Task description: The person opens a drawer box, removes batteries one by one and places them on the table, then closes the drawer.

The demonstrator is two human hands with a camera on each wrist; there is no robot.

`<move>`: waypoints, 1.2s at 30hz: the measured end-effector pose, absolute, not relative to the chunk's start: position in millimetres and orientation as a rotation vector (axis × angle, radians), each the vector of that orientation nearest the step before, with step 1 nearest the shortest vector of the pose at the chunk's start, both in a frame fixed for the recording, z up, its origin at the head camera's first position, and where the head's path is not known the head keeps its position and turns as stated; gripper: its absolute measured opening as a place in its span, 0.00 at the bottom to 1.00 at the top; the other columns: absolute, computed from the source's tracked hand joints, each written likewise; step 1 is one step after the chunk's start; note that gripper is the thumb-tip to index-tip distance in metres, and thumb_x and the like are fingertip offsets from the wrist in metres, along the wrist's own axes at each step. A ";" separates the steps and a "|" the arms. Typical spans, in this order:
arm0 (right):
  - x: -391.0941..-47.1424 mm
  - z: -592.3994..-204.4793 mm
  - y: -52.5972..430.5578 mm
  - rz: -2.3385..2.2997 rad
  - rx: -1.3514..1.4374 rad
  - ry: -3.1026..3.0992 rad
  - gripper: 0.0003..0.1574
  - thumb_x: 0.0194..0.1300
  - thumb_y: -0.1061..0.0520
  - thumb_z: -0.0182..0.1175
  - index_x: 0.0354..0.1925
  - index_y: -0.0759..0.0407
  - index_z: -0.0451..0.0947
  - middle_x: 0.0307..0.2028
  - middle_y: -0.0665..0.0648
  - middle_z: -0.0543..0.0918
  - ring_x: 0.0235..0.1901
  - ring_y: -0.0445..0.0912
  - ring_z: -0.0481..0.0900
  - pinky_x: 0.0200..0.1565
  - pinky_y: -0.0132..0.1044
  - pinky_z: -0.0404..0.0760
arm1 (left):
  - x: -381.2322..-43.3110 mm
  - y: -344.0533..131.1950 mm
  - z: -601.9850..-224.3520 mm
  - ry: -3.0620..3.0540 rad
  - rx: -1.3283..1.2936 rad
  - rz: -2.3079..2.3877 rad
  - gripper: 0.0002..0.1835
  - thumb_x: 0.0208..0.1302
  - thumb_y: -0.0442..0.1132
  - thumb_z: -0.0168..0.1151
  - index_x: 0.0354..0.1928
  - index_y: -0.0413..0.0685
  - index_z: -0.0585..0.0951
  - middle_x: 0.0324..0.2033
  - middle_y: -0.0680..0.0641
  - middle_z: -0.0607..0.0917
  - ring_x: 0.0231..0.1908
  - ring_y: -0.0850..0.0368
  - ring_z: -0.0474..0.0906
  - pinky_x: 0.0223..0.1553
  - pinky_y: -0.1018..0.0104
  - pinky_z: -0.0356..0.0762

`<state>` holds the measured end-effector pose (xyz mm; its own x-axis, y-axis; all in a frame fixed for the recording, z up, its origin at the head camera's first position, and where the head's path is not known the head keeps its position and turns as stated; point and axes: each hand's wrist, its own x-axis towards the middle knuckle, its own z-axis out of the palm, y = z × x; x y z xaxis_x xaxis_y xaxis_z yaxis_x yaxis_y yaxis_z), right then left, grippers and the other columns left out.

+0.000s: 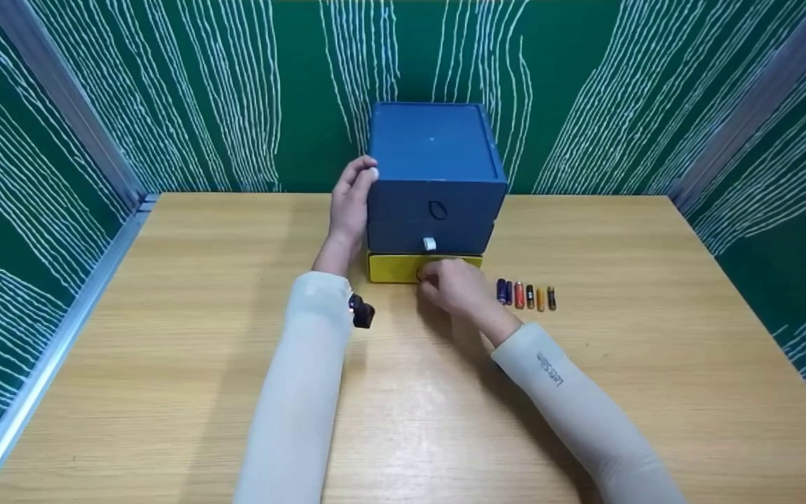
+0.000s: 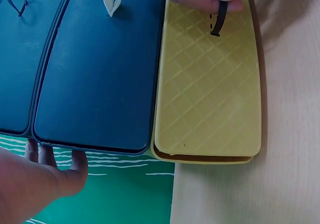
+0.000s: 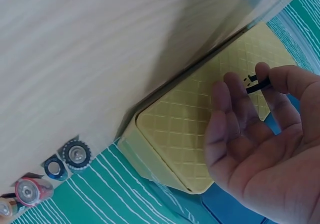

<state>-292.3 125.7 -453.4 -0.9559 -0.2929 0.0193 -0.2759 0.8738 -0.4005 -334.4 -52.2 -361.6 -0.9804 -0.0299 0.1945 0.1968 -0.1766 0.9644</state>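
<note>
A small chest of drawers stands on the table, with two blue drawers (image 1: 396, 203) above a yellow drawer (image 1: 390, 269). My left hand (image 1: 351, 199) rests against the chest's left side near the top, its fingertips touching the wall in the left wrist view. Low at the front, my right hand (image 1: 453, 283) pinches the black loop pull (image 2: 220, 18) of the yellow drawer between thumb and forefinger, the other fingers loosely bent. A narrow gap shows along one edge of the yellow front in the left wrist view. A white loop pull (image 1: 429, 243) hangs on the middle drawer.
Several batteries (image 1: 529, 296) of different colours and sizes form a row on the table (image 1: 165, 336), right of the chest. A green wall with white lines (image 1: 305, 84) rises behind the table. A small black object (image 1: 362, 312) is at my left cuff.
</note>
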 end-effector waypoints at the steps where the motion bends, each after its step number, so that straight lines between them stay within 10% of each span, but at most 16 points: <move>1: -292.8 -453.5 125.9 -0.632 -0.454 2.997 0.09 0.57 0.51 0.54 0.36 0.48 0.79 0.24 0.46 0.77 0.25 0.44 0.72 0.28 0.34 0.70 | -333.9 -51.9 -360.9 -1.905 -0.201 -2.299 0.11 0.63 0.43 0.45 0.45 0.52 0.72 0.50 0.52 0.69 0.52 0.59 0.62 0.56 0.64 0.58; 36: -286.5 -453.7 123.0 -0.478 -0.494 3.041 0.17 0.56 0.48 0.54 0.46 0.47 0.73 0.39 0.49 0.77 0.34 0.46 0.71 0.43 0.42 0.73 | -319.7 -47.6 -351.9 -1.931 -0.278 -2.130 0.21 0.63 0.43 0.46 0.59 0.52 0.63 0.58 0.49 0.66 0.56 0.58 0.60 0.57 0.64 0.61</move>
